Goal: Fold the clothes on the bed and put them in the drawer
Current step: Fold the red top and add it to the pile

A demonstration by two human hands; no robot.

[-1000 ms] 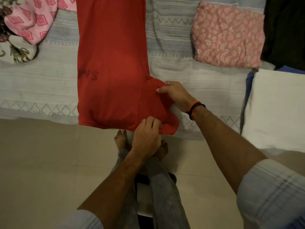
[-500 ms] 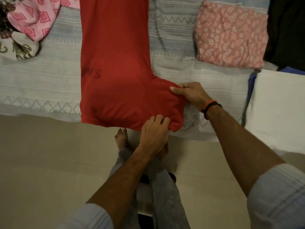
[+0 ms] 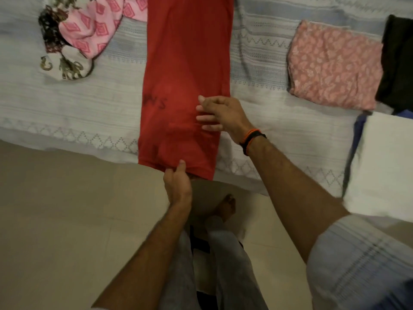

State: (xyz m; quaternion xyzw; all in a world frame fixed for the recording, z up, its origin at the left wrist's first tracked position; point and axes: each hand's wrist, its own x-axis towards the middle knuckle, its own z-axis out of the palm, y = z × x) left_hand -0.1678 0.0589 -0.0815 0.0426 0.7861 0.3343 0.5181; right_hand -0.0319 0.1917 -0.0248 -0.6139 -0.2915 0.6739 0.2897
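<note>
- While the person stands at the near edge of the bed [image 3: 67, 121], a red T-shirt [image 3: 187, 70] lies on it as one long narrow strip, its lower end hanging a little over that edge.
- Both sides look already folded in, so I judge the lengthwise fold done; the crosswise folds are not yet made.
- The left hand [image 3: 177, 183] pinches the lower hem of the shirt, thumb on top of the cloth.
- The right hand [image 3: 220, 115] rests on the strip near its right side with fingers nearly straight and spread, gripping nothing.
- Toward the right edge of the bed there lie a folded pink patterned garment [image 3: 335, 66], a dark garment [image 3: 400, 63] and a folded white cloth [image 3: 384, 162].
- At the far left a loose heap of pink and printed clothes [image 3: 76, 39] is not yet folded.
- No drawer is visible, so most of the task seems left.
</note>
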